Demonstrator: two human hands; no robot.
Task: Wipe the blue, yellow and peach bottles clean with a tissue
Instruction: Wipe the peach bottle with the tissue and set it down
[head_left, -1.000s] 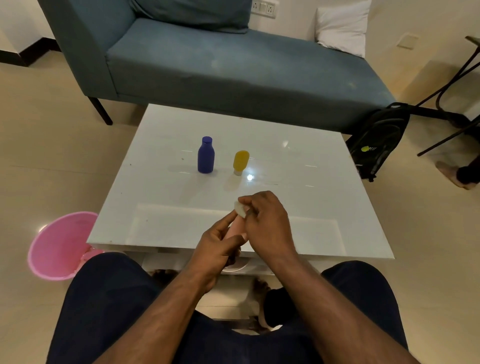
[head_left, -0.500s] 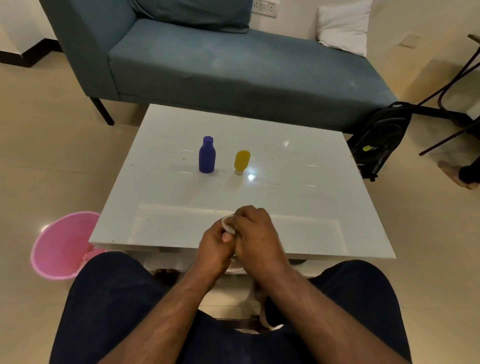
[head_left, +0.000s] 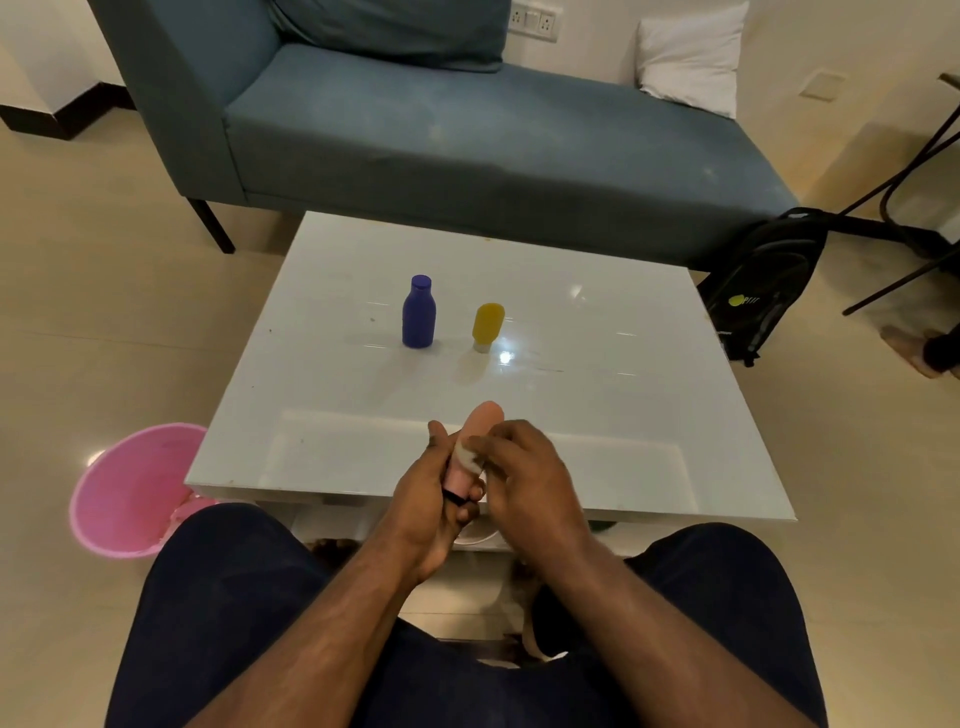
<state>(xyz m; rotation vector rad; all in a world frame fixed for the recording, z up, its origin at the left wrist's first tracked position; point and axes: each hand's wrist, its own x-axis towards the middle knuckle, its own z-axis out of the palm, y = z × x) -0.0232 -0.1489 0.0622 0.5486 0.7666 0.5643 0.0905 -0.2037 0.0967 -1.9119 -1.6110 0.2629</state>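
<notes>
My left hand grips the lower part of the peach bottle, which tilts away from me over the near edge of the white table. Its rounded top sticks out above my fingers. My right hand pinches a small white tissue against the bottle's middle. The blue bottle stands upright near the table's centre. Just to its right the yellow bottle stands on its pale cap.
A pink bucket sits on the floor left of the table. A blue-grey sofa runs behind the table, a black backpack leans at its right end. Another person's foot shows at the far right.
The peach bottle, hidden inside both hands half a second ago, now shows its top above my fingers. My right hand with the tissue has slid down to the bottle's middle.
</notes>
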